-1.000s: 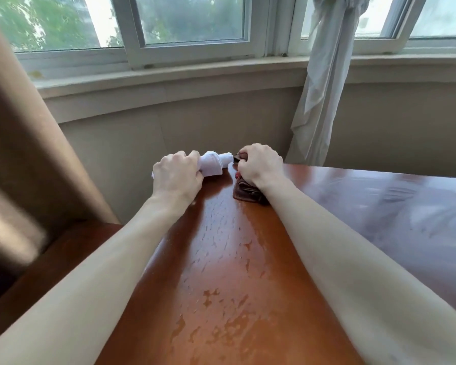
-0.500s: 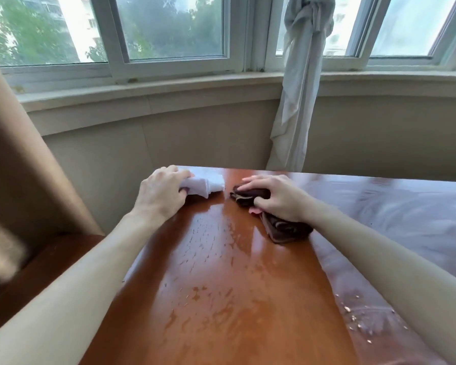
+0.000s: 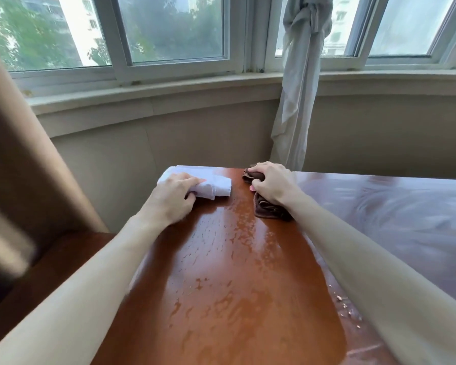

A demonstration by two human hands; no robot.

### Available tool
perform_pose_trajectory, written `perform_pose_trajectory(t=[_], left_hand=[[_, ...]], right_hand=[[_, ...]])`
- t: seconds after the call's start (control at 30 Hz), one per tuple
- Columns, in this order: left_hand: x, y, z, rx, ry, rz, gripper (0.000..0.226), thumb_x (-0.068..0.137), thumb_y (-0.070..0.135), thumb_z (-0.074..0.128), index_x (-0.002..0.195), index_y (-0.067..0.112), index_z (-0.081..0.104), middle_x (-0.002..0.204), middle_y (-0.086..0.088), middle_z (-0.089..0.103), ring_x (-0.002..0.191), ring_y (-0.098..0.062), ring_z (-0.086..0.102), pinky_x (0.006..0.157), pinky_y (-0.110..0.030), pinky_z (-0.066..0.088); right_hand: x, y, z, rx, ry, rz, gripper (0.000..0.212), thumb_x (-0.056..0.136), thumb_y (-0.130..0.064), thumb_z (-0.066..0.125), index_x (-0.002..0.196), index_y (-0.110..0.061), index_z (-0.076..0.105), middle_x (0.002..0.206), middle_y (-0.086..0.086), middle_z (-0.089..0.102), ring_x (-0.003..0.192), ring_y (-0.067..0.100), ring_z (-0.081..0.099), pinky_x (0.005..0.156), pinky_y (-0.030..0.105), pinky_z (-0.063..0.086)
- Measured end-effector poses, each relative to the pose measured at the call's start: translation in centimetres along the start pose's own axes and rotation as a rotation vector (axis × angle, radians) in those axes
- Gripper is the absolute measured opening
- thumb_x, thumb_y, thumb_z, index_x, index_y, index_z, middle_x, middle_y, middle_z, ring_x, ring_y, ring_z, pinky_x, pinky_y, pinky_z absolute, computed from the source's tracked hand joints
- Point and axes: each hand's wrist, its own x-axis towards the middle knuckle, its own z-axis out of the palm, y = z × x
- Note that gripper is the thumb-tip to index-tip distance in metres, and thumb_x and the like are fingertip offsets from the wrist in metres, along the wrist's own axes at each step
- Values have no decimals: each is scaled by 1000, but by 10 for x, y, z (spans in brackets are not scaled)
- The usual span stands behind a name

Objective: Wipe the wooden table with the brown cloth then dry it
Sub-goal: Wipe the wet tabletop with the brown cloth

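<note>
Right hand (image 3: 270,184) back at far edge, brown cloth (image 3: 267,208) under grip

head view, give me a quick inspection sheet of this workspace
surface: wooden table, wet film and droplets down the middle
job's things: brown cloth bunched on table; white cloth folded at far left corner
clutter: crumbs near right forearm
hands: left hand holds the white cloth; right hand presses the brown cloth, fingers curled round it
cables: nothing seen
surroundings: windows, tied curtain, tan chair back at left
</note>
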Motion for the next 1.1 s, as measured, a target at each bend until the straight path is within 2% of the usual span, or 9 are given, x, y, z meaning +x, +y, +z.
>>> perform_pose_trajectory(t=[0.07, 0.13, 0.2, 0.4, 0.6, 0.7, 0.8, 0.9, 1.1], left_hand=[[-6, 0, -1, 65, -74, 1, 58, 88, 17, 43, 143, 34, 54, 141, 1, 56, 136, -30, 43, 114, -45, 35], [-13, 10, -6, 125, -152, -40, 70, 92, 10, 46, 157, 33, 31, 163, -4, 28, 152, -31, 17, 124, -45, 14], [-24, 30, -17, 114, -169, -118, 78, 91, 9, 48, 161, 24, 15, 167, -11, 10, 154, -31, 5, 125, -43, 7], [-94, 60, -55, 40, -176, -290, 64, 90, 15, 49, 152, 15, 36, 157, -10, 33, 139, -33, 36, 116, -38, 31], [-178, 72, -66, 65, -146, -389, 54, 99, 40, 49, 149, 21, 43, 152, -3, 41, 138, -26, 38, 112, -38, 34], [-197, 72, -66, 63, -138, -395, 64, 98, 57, 46, 151, 23, 41, 157, -5, 36, 148, -24, 28, 118, -39, 28], [-203, 73, -59, 82, -208, -356, 85, 87, 83, 23, 153, 30, 35, 161, -8, 27, 153, -23, 14, 125, -41, 16], [-206, 73, -47, 121, -144, -342, 87, 84, 82, 11, 152, 35, 35, 159, -4, 27, 149, -21, 22, 125, -42, 16], [-203, 69, -39, 125, -107, -343, 81, 84, 80, 16, 152, 39, 34, 160, 1, 26, 151, -17, 21, 125, -39, 13]], right_hand=[[-24, -6, 0, 33, -2, -19, 48, 83, -32, 66, 130, -36, 67, 142, -9, 59, 133, 18, 50, 104, 36, 42], [-51, -12, -4, 48, -15, -33, 48, 84, -32, 66, 132, -35, 66, 147, -8, 55, 138, 15, 45, 108, 34, 39], [-81, -20, -8, 61, -33, -56, 49, 84, -33, 63, 133, -38, 65, 149, -11, 52, 141, 12, 41, 109, 35, 39], [-175, -55, -29, 93, -74, -74, 50, 84, -35, 60, 134, -41, 62, 151, -19, 48, 146, 6, 32, 111, 40, 41], [-256, -73, -46, 136, -143, -211, 51, 84, -37, 64, 135, -42, 61, 151, -25, 45, 146, -1, 29, 115, 34, 35], [-238, -67, -52, 158, -131, -207, 50, 83, -31, 65, 131, -39, 64, 146, -23, 51, 137, 3, 42, 108, 31, 40], [-191, -57, -42, 132, -38, -103, 50, 86, -28, 61, 135, -31, 62, 147, -9, 54, 134, 16, 49, 106, 34, 42], [-131, -40, -30, 91, 23, -18, 48, 85, -23, 60, 133, -26, 64, 139, 0, 62, 128, 25, 55, 103, 35, 45], [-26, -8, -17, 49, 64, 129, 40, 83, -26, 57, 119, -31, 73, 123, 5, 69, 117, 33, 59, 96, 39, 50]])
